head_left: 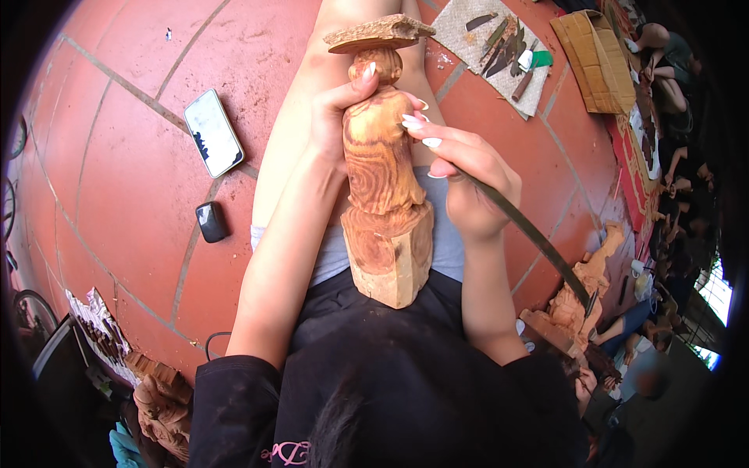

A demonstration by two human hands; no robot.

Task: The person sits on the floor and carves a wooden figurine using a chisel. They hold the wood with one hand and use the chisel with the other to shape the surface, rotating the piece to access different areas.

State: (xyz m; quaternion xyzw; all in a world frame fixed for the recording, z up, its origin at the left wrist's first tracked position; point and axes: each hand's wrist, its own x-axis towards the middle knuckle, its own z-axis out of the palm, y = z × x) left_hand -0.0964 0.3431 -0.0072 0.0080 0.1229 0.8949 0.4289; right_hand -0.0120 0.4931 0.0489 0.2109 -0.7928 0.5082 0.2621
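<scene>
A carved wooden figure (380, 168) with swirling grain stands between my thighs, its blocky base against my lap. A flat, rough-edged hat shape tops its round head. My left hand (331, 117) is wrapped around the figure's neck and shoulder from the left, thumb up by the head. My right hand (477, 179) is closed on a long, thin, dark carving tool (538, 238), whose far end reaches out to the lower right. The tool's working tip is hidden by my right fingers, which touch the figure's right side near the shoulder.
On the red tiled floor to the left lie a phone (213, 134) and a small black case (211, 221). Ahead right, a pale mat (499, 95) bears several carving tools beside folded cardboard (599, 66). Another wooden carving (579, 304) stands at right. Other people sit along the right edge.
</scene>
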